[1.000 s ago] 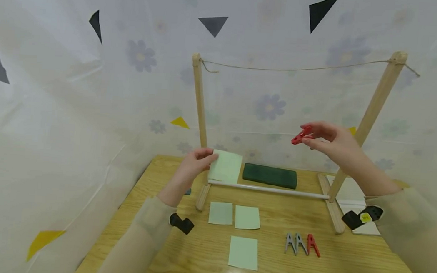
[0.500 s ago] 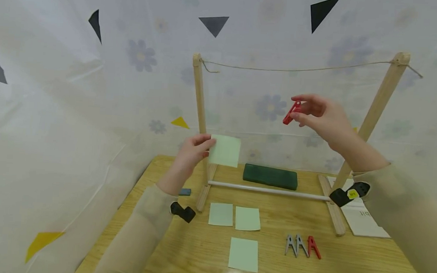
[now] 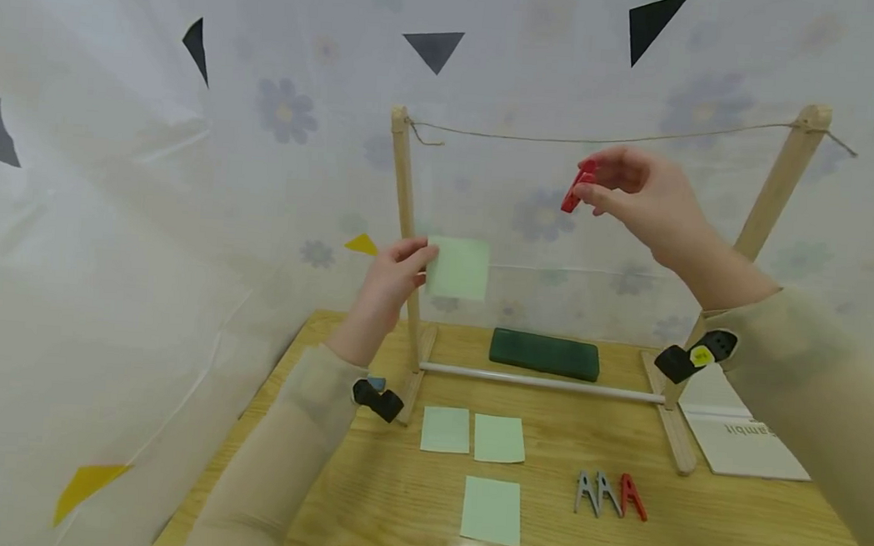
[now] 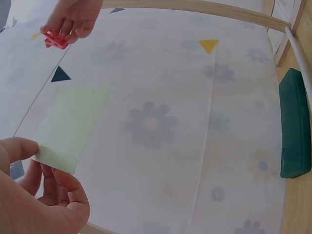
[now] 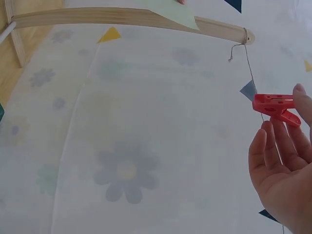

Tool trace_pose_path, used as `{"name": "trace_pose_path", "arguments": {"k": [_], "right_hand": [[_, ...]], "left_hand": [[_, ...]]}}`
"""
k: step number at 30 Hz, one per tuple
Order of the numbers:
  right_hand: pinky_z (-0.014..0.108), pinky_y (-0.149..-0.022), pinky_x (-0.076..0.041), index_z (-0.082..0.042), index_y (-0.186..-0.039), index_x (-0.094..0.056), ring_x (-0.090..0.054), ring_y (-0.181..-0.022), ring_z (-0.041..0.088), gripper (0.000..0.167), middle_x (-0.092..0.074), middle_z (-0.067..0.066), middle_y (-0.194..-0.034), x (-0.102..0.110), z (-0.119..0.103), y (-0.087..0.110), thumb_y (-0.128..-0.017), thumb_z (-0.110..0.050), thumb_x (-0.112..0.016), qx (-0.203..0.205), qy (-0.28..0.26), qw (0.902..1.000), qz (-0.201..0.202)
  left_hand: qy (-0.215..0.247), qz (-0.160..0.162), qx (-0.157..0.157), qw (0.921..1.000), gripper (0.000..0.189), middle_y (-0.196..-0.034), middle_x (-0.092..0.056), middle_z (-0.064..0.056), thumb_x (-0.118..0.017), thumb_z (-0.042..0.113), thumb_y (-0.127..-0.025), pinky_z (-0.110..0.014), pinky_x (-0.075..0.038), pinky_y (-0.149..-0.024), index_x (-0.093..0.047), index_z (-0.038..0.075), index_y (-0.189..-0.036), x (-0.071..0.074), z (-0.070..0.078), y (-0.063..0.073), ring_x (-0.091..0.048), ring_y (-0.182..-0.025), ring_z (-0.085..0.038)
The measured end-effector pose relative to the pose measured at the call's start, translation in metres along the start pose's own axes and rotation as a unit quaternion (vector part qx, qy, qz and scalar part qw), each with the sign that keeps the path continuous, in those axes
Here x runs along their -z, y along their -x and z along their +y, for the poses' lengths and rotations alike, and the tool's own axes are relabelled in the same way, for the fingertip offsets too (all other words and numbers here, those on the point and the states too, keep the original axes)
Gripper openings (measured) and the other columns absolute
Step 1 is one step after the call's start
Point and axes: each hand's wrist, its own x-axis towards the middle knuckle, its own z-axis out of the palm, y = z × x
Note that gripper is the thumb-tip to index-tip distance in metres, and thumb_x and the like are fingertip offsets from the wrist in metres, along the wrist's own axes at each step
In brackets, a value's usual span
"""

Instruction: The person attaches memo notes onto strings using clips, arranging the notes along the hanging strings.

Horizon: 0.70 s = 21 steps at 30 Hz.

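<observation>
My left hand (image 3: 391, 280) pinches a pale green sticky note (image 3: 460, 268) by its left edge, near the left post of a wooden frame. In the left wrist view the thumb lies on one face of the note (image 4: 73, 126) and fingers are behind it. My right hand (image 3: 655, 199) holds a red clothespin (image 3: 577, 188) between thumb and fingers, below the string (image 3: 535, 138) tied between the posts. The right wrist view shows the clothespin (image 5: 275, 103) with its handles in the grip. Hand and note are apart from the string.
Three more sticky notes (image 3: 492, 511) lie on the wooden table (image 3: 363, 502). Two grey clothespins (image 3: 586, 493) and a red one (image 3: 633, 496) lie to their right. A dark green case (image 3: 545, 354) sits behind the frame's white bar (image 3: 543, 381). A white booklet (image 3: 750, 442) lies at right.
Both hands have risen toward the string, the left carrying the sticky note up off the bar's level, the right lifting the red clothespin up and slightly left.
</observation>
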Motion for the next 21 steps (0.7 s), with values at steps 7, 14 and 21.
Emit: {"name": "trace_pose_path", "arguments": {"k": [7, 14, 21], "right_hand": [[0.018, -0.076, -0.048, -0.012, -0.128, -0.059, -0.063, -0.089, 0.011, 0.045, -0.067, -0.011, -0.104, -0.003, -0.02, -0.013, -0.092, -0.034, -0.071, 0.023, 0.028, 0.9993, -0.004], [0.018, -0.075, -0.049, -0.013, -0.126, -0.061, -0.062, -0.094, 0.011, 0.041, -0.067, -0.008, -0.105, -0.008, -0.033, -0.03, -0.092, -0.033, -0.071, 0.039, 0.029, 0.9987, -0.013], [0.017, -0.078, -0.049, -0.012, -0.129, -0.06, -0.06, -0.093, 0.013, 0.042, -0.068, -0.004, -0.108, -0.009, -0.038, -0.043, -0.093, -0.03, -0.07, 0.02, -0.01, 0.9997, -0.013]], "left_hand": [[0.014, -0.003, -0.029, 0.9995, 0.035, -0.107, -0.059, 0.0, -0.059, 0.017, -0.1, -0.026, -0.046, -0.084, -0.059, -0.001, -0.13, -0.004, 0.013, -0.002, -0.055, -0.088, -0.013], [0.037, 0.001, -0.053, 0.9979, 0.03, -0.097, -0.06, 0.003, -0.059, 0.013, -0.1, -0.023, -0.047, -0.077, -0.06, -0.004, -0.124, -0.008, 0.026, -0.007, -0.055, -0.082, -0.01], [0.051, 0.023, -0.048, 0.9973, 0.036, -0.099, -0.06, 0.002, -0.06, 0.014, -0.099, -0.021, -0.047, -0.076, -0.059, -0.003, -0.131, -0.013, 0.034, -0.016, -0.056, -0.08, -0.01]]}}
